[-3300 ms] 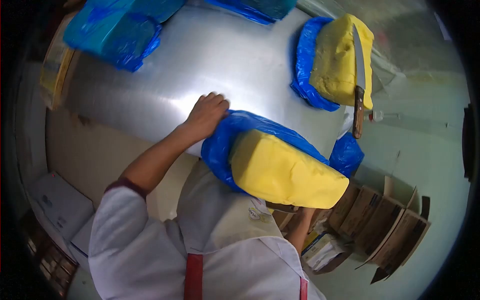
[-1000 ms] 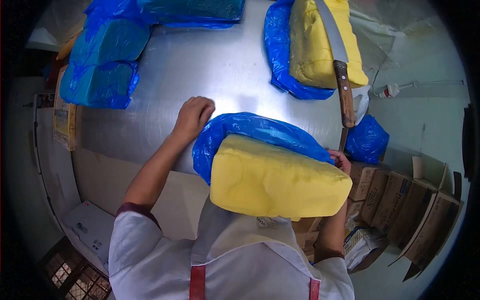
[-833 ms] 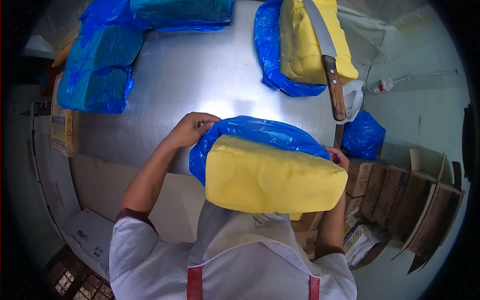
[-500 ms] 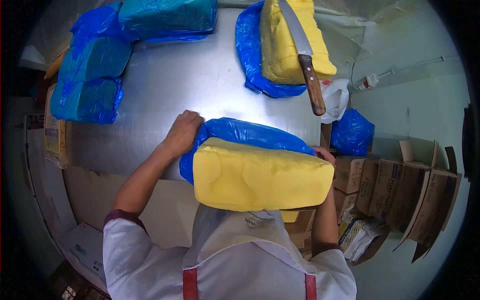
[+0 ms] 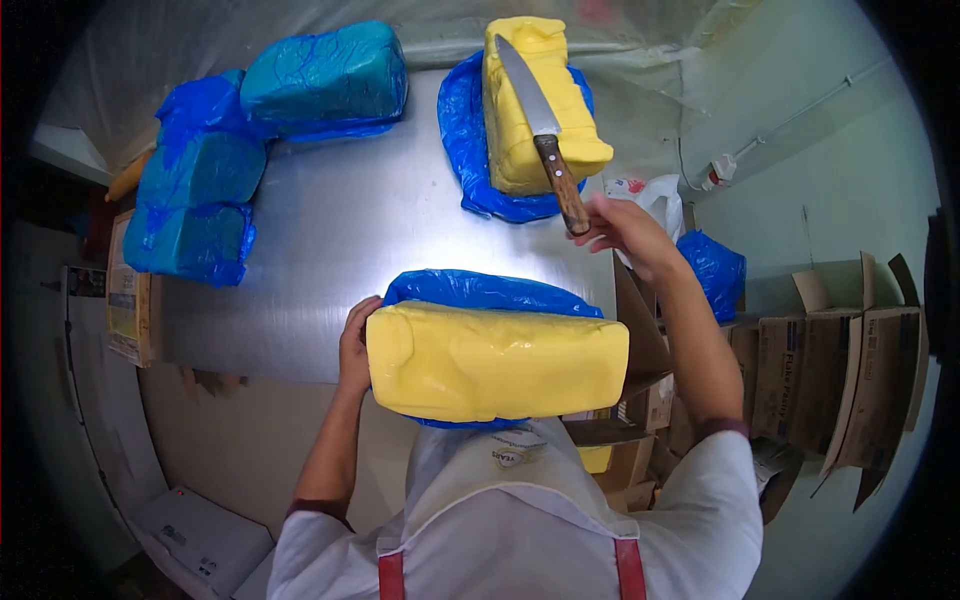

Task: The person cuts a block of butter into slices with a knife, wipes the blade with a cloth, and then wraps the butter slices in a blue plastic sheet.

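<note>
A big yellow butter-like block point(image 5: 500, 365) rests at the table's front edge, close to my body, on its peeled-back blue plastic wrap point(image 5: 490, 290). My left hand point(image 5: 356, 340) grips the block's left end, its fingertips hidden behind that corner. At the right, my right hand point(image 5: 630, 235) is at the wooden handle of a knife point(image 5: 548, 130), its fingers apart around the handle's end; whether they touch it is hard to tell. The knife lies across a second yellow block point(image 5: 505, 150), which has a scored, uneven top and stands on opened blue wrap point(image 5: 462, 130).
Several blue-wrapped blocks point(image 5: 325, 80) stand at the far left of the metal table point(image 5: 300, 220). Cardboard boxes point(image 5: 820, 380) line the floor on the right. A white plastic bag point(image 5: 665, 200) and a blue bag point(image 5: 715, 275) sit beside the table's right edge.
My right hand has left the near block's right end and moved up to the knife handle. My left hand has shifted down along the left end. The camera view has shifted too.
</note>
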Tool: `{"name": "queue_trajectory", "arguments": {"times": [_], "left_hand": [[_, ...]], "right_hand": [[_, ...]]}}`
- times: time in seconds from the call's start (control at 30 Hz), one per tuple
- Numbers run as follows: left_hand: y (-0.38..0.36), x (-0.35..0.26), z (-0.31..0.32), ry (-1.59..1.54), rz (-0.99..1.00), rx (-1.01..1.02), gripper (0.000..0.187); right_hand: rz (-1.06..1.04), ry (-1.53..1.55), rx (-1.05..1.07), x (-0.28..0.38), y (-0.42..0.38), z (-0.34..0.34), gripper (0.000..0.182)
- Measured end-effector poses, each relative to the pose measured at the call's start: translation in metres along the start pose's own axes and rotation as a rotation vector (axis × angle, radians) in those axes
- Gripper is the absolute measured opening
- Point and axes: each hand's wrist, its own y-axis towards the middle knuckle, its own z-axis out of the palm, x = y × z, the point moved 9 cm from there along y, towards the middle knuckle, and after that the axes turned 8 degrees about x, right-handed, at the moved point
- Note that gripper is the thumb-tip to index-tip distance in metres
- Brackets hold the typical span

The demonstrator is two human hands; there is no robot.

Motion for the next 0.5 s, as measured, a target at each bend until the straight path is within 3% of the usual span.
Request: {"name": "queue_trajectory", "arguments": {"times": [0.03,0.13,0.17,0.23,0.33,0.37,0.5], "left_hand": [[-0.002,-0.009,0.001,0.119,-0.002,-0.023,0.045],[-0.006,-0.022,0.005,0.376,-0.144,-0.025,0.042],[-0.004,-0.021,0.007,0.346,-0.124,-0.008,0.040],[0.001,-0.012,0.006,0.295,-0.098,0.048,0.038],[-0.002,-0.012,0.023,-0.083,-0.131,0.130,0.037],[-0.008,-0.019,0.035,-0.340,-0.168,0.073,0.036],[-0.004,-0.031,0.053,-0.466,-0.186,0.058,0.035]], "right_hand": [[0.061,0.066,0.106,0.003,0.008,0.011,0.032],[-0.101,0.062,0.220,0.024,0.018,0.018,0.033],[-0.197,0.143,0.308,0.034,0.015,0.017,0.029],[-0.285,0.145,0.282,0.051,-0.010,0.002,0.026],[-0.323,0.104,0.073,0.044,-0.071,-0.030,0.024],[-0.346,0.055,0.023,0.031,-0.094,-0.037,0.023],[-0.299,0.122,-0.349,-0.075,-0.161,-0.056,0.021]]}}
